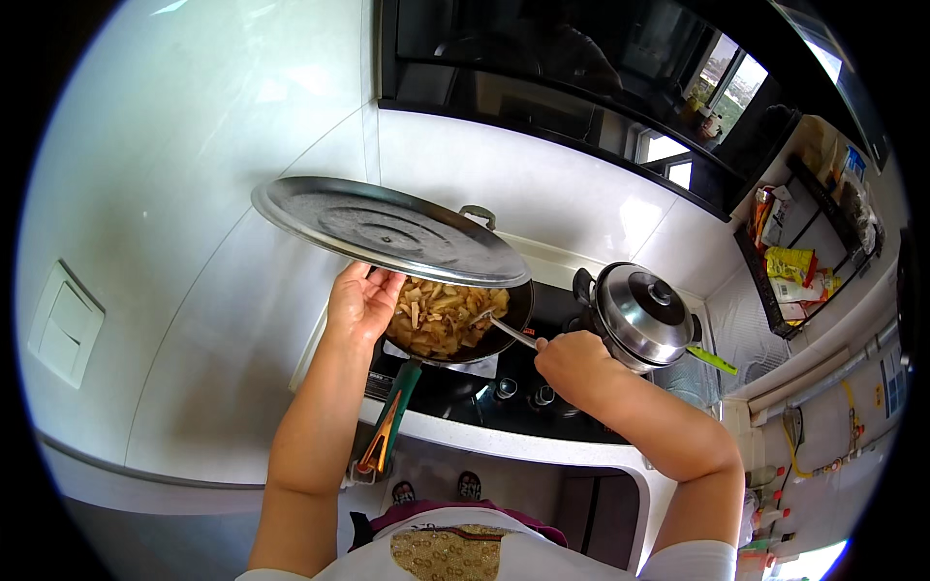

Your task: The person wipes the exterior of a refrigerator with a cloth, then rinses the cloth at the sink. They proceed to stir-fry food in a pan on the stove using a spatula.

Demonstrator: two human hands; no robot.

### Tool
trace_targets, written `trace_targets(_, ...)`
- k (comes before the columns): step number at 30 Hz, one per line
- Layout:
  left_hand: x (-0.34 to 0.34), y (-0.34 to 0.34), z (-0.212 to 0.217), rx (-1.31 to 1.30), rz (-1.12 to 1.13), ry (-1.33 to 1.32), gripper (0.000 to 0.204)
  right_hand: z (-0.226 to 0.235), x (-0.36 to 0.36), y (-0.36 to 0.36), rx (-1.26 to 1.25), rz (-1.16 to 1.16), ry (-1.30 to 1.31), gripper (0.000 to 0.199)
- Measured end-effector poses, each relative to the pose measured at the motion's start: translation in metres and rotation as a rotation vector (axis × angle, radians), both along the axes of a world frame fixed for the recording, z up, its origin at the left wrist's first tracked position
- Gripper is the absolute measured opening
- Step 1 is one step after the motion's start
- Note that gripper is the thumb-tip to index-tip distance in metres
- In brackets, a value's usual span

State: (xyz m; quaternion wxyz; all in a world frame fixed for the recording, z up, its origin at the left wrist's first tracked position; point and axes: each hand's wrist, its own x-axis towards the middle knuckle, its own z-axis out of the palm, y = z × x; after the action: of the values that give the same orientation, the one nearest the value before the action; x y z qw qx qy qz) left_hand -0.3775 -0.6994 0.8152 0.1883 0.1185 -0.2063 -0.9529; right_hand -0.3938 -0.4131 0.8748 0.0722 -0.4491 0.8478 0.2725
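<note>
the left grip (360, 302) was clenched from beneath on a wide metal lid (387, 230), held tilted above the pan (455, 324), apparently so the food was left open to reach. the right grip (572, 366) was clenched on a metal utensil (509, 331), its tip sunk in the pale chopped food (446, 318) between both grips. a lidded steel pot (644, 315) stood just beyond the right grip on the stove (504, 392).

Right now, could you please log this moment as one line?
left hand: lifts round metal lid | right hand: stirs food in black pan
</note>
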Motion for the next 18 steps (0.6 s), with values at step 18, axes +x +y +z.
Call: trace_targets(18, 0.006, -0.007, 0.01, -0.018, 0.054, 0.003, 0.022, -0.04, -0.078, 0.017, -0.772, -0.891, -0.444, 0.029)
